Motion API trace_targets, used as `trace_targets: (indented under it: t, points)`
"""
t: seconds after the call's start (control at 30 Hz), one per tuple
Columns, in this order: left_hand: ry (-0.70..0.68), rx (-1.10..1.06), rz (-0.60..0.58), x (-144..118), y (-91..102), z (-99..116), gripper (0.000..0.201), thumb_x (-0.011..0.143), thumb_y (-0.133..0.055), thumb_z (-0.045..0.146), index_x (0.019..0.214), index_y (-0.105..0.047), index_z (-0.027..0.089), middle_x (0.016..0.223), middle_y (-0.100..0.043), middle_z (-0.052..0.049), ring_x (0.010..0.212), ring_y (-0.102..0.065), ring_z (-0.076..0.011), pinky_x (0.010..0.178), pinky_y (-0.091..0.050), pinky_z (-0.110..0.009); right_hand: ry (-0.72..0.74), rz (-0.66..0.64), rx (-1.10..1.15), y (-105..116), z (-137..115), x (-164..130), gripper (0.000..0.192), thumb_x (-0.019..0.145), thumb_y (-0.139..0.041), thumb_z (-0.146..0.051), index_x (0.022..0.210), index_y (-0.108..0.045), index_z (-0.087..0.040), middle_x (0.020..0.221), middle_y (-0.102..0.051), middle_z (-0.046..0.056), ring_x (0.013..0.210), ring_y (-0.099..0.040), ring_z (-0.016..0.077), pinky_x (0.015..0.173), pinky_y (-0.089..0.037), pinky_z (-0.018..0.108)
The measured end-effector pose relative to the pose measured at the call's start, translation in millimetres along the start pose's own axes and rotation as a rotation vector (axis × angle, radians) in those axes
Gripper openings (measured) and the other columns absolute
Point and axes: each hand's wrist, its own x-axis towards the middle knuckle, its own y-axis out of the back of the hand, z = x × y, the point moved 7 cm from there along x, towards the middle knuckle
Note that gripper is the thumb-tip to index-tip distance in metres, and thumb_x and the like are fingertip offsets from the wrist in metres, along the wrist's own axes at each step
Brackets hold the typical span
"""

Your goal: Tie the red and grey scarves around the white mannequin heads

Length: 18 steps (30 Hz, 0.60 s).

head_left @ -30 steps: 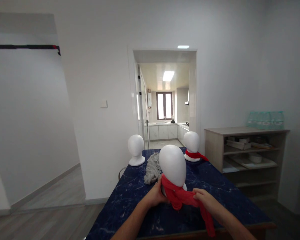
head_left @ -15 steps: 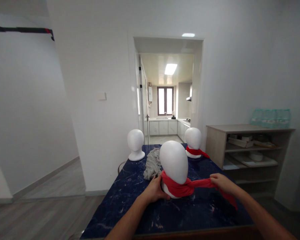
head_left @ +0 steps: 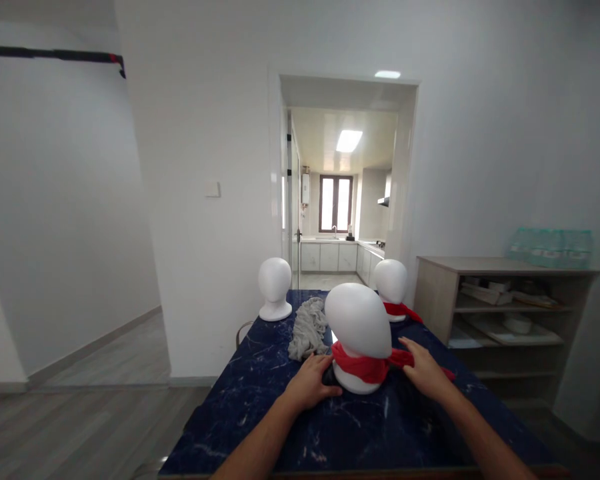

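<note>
A white foam mannequin head (head_left: 357,320) stands near me on the table, tilted to the right. A red scarf (head_left: 360,365) is wrapped round its neck, and the scarf's tail stretches right. At the left of the neck and base is my left hand (head_left: 307,385), thumb and fingers apart in an open curve; whether its fingertips touch the scarf I cannot tell. On the right my right hand (head_left: 424,372) is open, fingers stretched toward the head, in front of the scarf's tail. Part of that tail is hidden behind it.
A dark blue marbled table (head_left: 260,400) carries a crumpled grey scarf (head_left: 309,330), a bare mannequin head (head_left: 275,287) at back left, and another head (head_left: 391,283) with a red scarf (head_left: 403,311) at back right. A shelf unit (head_left: 505,265) holds bottles (head_left: 553,247).
My right hand has let go of the pulled-out scarf tail and moved left toward the head. The near head has tipped further to the right. My left hand stays by the base.
</note>
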Motion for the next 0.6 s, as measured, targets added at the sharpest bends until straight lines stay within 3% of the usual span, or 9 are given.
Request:
trace_targets:
  t: [0.1,0.2,0.3,0.47,0.6]
  points:
    - [-0.016,0.037,0.001,0,-0.1,4,0.084,0.074,-0.086,0.052,0.150,-0.056,0.031,0.152,-0.059,-0.008,0.142,-0.049,-0.0345,0.130,-0.014,-0.051,0.145,-0.089,0.407,-7,-41,-1,0.077,0.068,-0.074,-0.026,0.144,-0.059,-0.020,0.152,-0.058,0.014,0.149,-0.042,0.0357,0.124,-0.030,0.054]
    - [-0.020,0.048,0.005,0,-0.3,6,0.081,0.075,-0.085,0.051,0.149,-0.057,0.032,0.153,-0.058,-0.007,0.142,-0.049,-0.0339,0.129,-0.017,-0.049,0.181,-0.201,0.698,-18,-71,4,0.073,0.066,-0.088,-0.036,0.134,-0.066,-0.018,0.143,-0.065,0.014,0.136,-0.055,0.0372,0.117,-0.040,0.055]
    - [-0.014,0.048,0.002,-1,-0.3,6,0.081,0.076,-0.084,0.050,0.150,-0.056,0.033,0.154,-0.058,-0.006,0.144,-0.047,-0.0342,0.128,-0.019,-0.049,0.097,-0.243,0.854,-36,-78,9,0.069,0.062,-0.094,-0.042,0.122,-0.071,-0.015,0.132,-0.071,0.017,0.121,-0.065,0.0379,0.109,-0.048,0.056]
    - [0.004,0.032,-0.003,-2,0.8,4,0.082,0.076,-0.084,0.046,0.151,-0.054,0.032,0.156,-0.056,-0.008,0.148,-0.044,-0.0352,0.128,-0.021,-0.050,0.094,-0.252,0.862,-59,-78,5,0.071,0.061,-0.096,-0.040,0.122,-0.070,-0.014,0.126,-0.074,0.018,0.117,-0.067,0.0372,0.110,-0.048,0.058]
    - [-0.008,0.043,-0.028,-2,0.8,4,0.076,0.079,-0.080,0.041,0.150,-0.054,0.031,0.160,-0.051,-0.008,0.152,-0.040,-0.0332,0.130,-0.017,-0.051,0.095,-0.106,0.702,-60,-73,0,0.067,0.057,-0.097,-0.035,0.117,-0.072,-0.019,0.121,-0.076,0.014,0.112,-0.068,0.0378,0.109,-0.048,0.060]
